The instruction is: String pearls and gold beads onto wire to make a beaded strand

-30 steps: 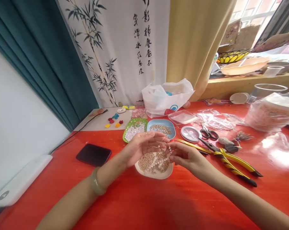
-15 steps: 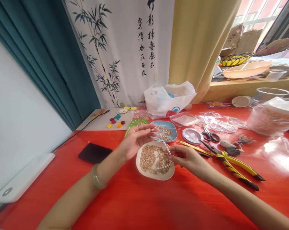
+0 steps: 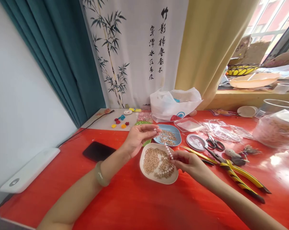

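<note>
Between the thumb and fingertips of my left hand (image 3: 138,137) is a small white bead, pinched in front of the blue plate (image 3: 179,139). My right hand (image 3: 188,162) is closed on a string of white beads (image 3: 168,150), whose lower end trails into the white dish (image 3: 144,174). Gold beads (image 3: 151,161) lie loose in that dish, below and between my hands. More gold beads (image 3: 167,137) rest on the blue plate behind. A green plate (image 3: 145,143) is partly hidden by my left hand.
Pliers (image 3: 233,175) with yellow-black handles, scissors (image 3: 215,143) and a round lid (image 3: 196,141) lie at right. A black phone (image 3: 98,151) is at left. Behind stand a white plastic bag (image 3: 175,103) and small coloured pieces (image 3: 120,122). A wrapped tub (image 3: 278,131) sits far right.
The whole scene has shifted slightly right and down as the head turned. My left fingers have closed together on the bead; my right hand keeps hold of the string.
</note>
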Action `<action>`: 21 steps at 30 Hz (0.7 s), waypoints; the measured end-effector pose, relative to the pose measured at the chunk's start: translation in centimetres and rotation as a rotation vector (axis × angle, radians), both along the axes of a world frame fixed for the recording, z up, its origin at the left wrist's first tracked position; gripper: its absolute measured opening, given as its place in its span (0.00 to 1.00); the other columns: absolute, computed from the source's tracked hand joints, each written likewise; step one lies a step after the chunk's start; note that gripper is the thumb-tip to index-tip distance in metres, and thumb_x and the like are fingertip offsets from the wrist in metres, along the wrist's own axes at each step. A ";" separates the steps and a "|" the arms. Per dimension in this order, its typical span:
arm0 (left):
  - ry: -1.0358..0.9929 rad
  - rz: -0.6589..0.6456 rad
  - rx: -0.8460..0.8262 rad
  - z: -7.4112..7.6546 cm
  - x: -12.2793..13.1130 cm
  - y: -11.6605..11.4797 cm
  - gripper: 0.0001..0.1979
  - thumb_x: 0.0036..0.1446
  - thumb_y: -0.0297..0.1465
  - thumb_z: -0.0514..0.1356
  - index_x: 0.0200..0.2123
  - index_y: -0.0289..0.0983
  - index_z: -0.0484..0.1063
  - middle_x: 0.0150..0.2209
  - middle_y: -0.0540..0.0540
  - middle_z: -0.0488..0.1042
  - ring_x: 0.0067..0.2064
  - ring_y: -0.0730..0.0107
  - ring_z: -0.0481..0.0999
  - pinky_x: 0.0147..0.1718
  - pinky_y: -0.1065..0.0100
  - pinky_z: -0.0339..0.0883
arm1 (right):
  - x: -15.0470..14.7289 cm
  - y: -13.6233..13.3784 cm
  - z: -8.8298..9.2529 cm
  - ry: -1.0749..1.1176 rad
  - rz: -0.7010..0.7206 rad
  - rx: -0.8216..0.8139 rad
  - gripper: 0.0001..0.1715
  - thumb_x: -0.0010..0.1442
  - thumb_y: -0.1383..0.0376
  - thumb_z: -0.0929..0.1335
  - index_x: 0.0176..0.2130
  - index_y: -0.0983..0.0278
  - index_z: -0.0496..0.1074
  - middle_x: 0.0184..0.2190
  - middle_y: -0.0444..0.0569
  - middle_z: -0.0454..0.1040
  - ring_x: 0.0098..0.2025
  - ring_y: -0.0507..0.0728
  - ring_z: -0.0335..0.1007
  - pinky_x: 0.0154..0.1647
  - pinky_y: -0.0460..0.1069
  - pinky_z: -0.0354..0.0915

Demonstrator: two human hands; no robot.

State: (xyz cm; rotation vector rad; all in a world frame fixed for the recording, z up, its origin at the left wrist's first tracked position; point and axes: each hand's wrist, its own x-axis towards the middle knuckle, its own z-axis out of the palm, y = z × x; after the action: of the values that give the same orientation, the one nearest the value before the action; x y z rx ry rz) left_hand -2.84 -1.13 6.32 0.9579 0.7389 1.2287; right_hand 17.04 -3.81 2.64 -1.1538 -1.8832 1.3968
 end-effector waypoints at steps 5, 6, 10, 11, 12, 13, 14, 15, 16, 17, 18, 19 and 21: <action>0.008 0.000 -0.024 0.1 0.0 -0.2 0.09 0.42 0.27 0.64 0.31 0.33 0.75 0.28 0.47 0.76 0.29 0.77 0.74 0.32 0.76 0.67 | 0.2 -0.1 -0.5 -0.002 0.002 0.060 0.12 0.56 0.59 0.62 0.32 0.65 0.67 0.28 0.46 0.70 0.31 0.53 0.67 0.32 0.49 0.64; 0.018 0.000 -0.028 0.1 0.0 -0.3 0.09 0.43 0.28 0.64 0.31 0.33 0.75 0.27 0.47 0.76 0.28 0.78 0.73 0.30 0.77 0.67 | 0.3 -0.2 -0.5 -0.021 -0.002 0.086 0.12 0.56 0.59 0.62 0.33 0.65 0.67 0.29 0.46 0.71 0.31 0.53 0.67 0.33 0.49 0.64; 0.041 -0.003 -0.047 0.2 0.1 -0.5 0.09 0.41 0.27 0.64 0.30 0.33 0.75 0.25 0.50 0.74 0.26 0.82 0.71 0.27 0.79 0.66 | 1.2 -0.1 0.1 -0.234 -0.074 0.288 0.13 0.57 0.57 0.60 0.34 0.63 0.68 0.31 0.47 0.72 0.29 0.53 0.67 0.30 0.49 0.64; 0.045 -0.007 -0.057 0.2 0.1 -0.5 0.08 0.41 0.26 0.64 0.30 0.33 0.75 0.25 0.49 0.74 0.26 0.82 0.71 0.28 0.79 0.66 | 1.7 0.0 0.3 -0.307 -0.099 0.350 0.13 0.57 0.57 0.60 0.35 0.62 0.68 0.31 0.47 0.73 0.28 0.53 0.67 0.29 0.49 0.63; 0.050 -0.014 -0.066 0.1 0.1 -0.6 0.08 0.41 0.25 0.64 0.30 0.33 0.75 0.26 0.49 0.75 0.26 0.81 0.71 0.29 0.79 0.66 | 2.2 0.2 0.6 -0.378 -0.122 0.404 0.13 0.57 0.57 0.59 0.35 0.61 0.68 0.31 0.47 0.73 0.26 0.53 0.66 0.28 0.49 0.63; 0.056 -0.024 -0.076 0.1 0.1 -0.5 0.08 0.41 0.25 0.64 0.30 0.33 0.75 0.26 0.48 0.75 0.27 0.81 0.72 0.30 0.78 0.66 | 2.9 0.4 0.8 -0.445 -0.157 0.457 0.14 0.58 0.57 0.59 0.35 0.61 0.68 0.31 0.47 0.74 0.24 0.53 0.66 0.27 0.49 0.63; 0.064 -0.035 -0.085 0.1 0.1 -0.5 0.08 0.41 0.25 0.64 0.29 0.33 0.74 0.27 0.48 0.75 0.28 0.80 0.73 0.31 0.78 0.66 | 3.7 0.6 0.9 -0.516 -0.186 0.494 0.14 0.58 0.57 0.59 0.35 0.61 0.68 0.30 0.48 0.74 0.25 0.54 0.67 0.27 0.50 0.63; 0.073 -0.044 -0.092 0.0 0.1 -0.5 0.07 0.41 0.24 0.64 0.29 0.33 0.74 0.27 0.47 0.76 0.28 0.79 0.73 0.31 0.77 0.66 | 4.6 0.7 0.9 -0.582 -0.229 0.524 0.14 0.58 0.57 0.59 0.35 0.60 0.69 0.30 0.48 0.74 0.26 0.55 0.68 0.28 0.50 0.63; 0.086 -0.052 -0.095 -0.1 0.2 -0.5 0.07 0.41 0.24 0.63 0.29 0.33 0.74 0.28 0.47 0.76 0.29 0.78 0.73 0.32 0.76 0.66 | 5.5 0.7 0.9 -0.664 -0.275 0.556 0.14 0.58 0.57 0.59 0.35 0.60 0.69 0.31 0.48 0.75 0.27 0.56 0.69 0.27 0.50 0.62; 0.100 -0.058 -0.096 -0.2 0.2 -0.5 0.07 0.41 0.25 0.64 0.29 0.32 0.73 0.28 0.46 0.76 0.29 0.77 0.74 0.31 0.76 0.66 | 6.4 0.7 0.7 -0.747 -0.324 0.595 0.15 0.58 0.57 0.59 0.35 0.60 0.69 0.32 0.49 0.75 0.28 0.57 0.70 0.26 0.51 0.62; 0.116 -0.064 -0.096 -0.2 0.2 -0.5 0.08 0.41 0.25 0.64 0.29 0.32 0.73 0.28 0.46 0.75 0.29 0.77 0.74 0.31 0.75 0.66 | 7.1 0.6 0.5 -0.815 -0.341 0.623 0.15 0.58 0.57 0.58 0.35 0.60 0.69 0.34 0.50 0.74 0.31 0.59 0.70 0.26 0.51 0.62; 0.132 -0.070 -0.098 -0.3 0.3 -0.5 0.08 0.40 0.25 0.64 0.29 0.32 0.72 0.27 0.46 0.75 0.28 0.76 0.73 0.31 0.74 0.66 | 7.8 0.4 0.2 -0.860 -0.351 0.646 0.16 0.58 0.57 0.57 0.36 0.60 0.69 0.36 0.51 0.74 0.33 0.61 0.70 0.26 0.51 0.63; 0.161 -0.084 -0.109 -0.4 0.5 -0.5 0.08 0.40 0.25 0.64 0.28 0.32 0.72 0.27 0.46 0.75 0.28 0.76 0.73 0.31 0.74 0.66 | 8.7 -0.2 -0.7 -0.887 -0.316 0.690 0.17 0.59 0.56 0.57 0.37 0.61 0.69 0.38 0.52 0.73 0.38 0.61 0.70 0.30 0.52 0.64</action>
State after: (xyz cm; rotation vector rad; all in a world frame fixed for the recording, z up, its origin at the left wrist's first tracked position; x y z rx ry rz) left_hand -2.36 -1.65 5.96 0.9958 0.8745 1.0360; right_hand 25.73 -4.03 1.97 -1.7038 -2.2913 -0.0387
